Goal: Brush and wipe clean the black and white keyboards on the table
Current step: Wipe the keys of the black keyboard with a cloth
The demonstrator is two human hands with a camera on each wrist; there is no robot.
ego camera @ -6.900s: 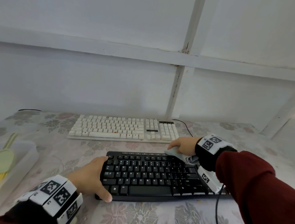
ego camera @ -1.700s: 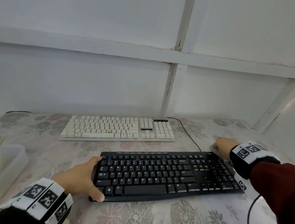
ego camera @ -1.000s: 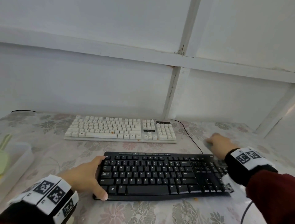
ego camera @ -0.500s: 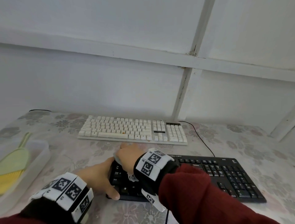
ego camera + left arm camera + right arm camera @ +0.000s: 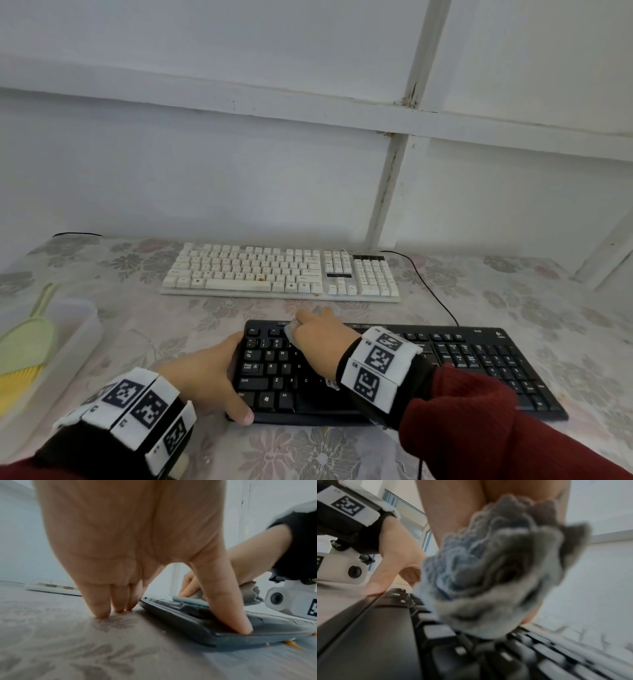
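Observation:
The black keyboard [image 5: 479, 363] lies near me on the flowered tablecloth, and the white keyboard [image 5: 281, 272] lies behind it by the wall. My left hand [image 5: 219, 373] braces the black keyboard's left end: the thumb [image 5: 228, 608] presses on its front corner and the straight fingers rest on the table beside it. My right hand [image 5: 318, 339] grips a bunched grey-blue cloth [image 5: 488, 574] and presses it on the top-left keys of the black keyboard [image 5: 385, 642]. In the head view only a corner of the cloth [image 5: 290, 333] shows under the fingers.
A translucent tray [image 5: 78, 329] at the left edge holds a green brush [image 5: 27, 339] with yellow bristles. The white keyboard's black cable [image 5: 431, 294] runs past the black keyboard's back edge. Orange crumbs [image 5: 173, 643] lie by the black keyboard's front edge. The white wall is close behind.
My right hand has carried the cloth from the right end of the black keyboard across to its top-left keys. The left hand has stayed at the left end.

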